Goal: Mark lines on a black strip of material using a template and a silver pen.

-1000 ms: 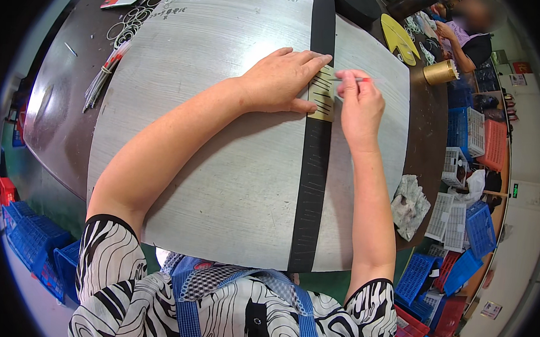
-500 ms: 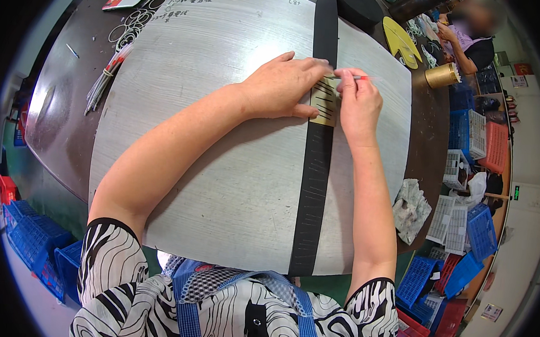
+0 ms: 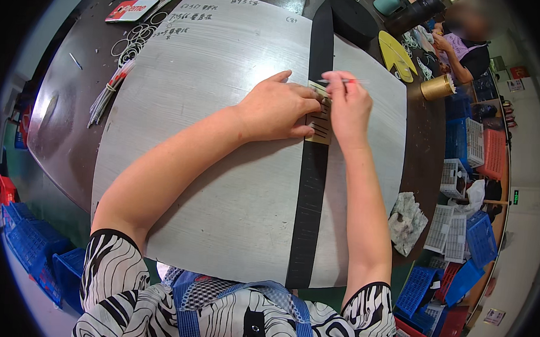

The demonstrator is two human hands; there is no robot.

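Observation:
A long black elastic-looking strip (image 3: 307,218) runs from near to far over the pale board, with faint light marks along its near part. On it lies a tan slotted template (image 3: 318,136). My left hand (image 3: 277,108) rests flat over the template's left side, fingers stretched out, the thumb near its lower end. In a pinch, my right hand (image 3: 349,115) holds a thin pen (image 3: 352,81) with a red part. The pen's point is at the template's far end, and the right fingers partly cover the slots.
At the far end is a black strip roll (image 3: 355,18). A yellow disc (image 3: 396,56) and gold can (image 3: 437,87) stand right, above a crumpled grey cloth (image 3: 407,223). Left lies a bundle of thin sticks (image 3: 109,92). A person (image 3: 465,50) sits far right; crates (image 3: 458,128) line that side.
My right hand has moved the pen away from me and left, toward the template's far end. My left hand stays on the template. The whole view has shifted slightly.

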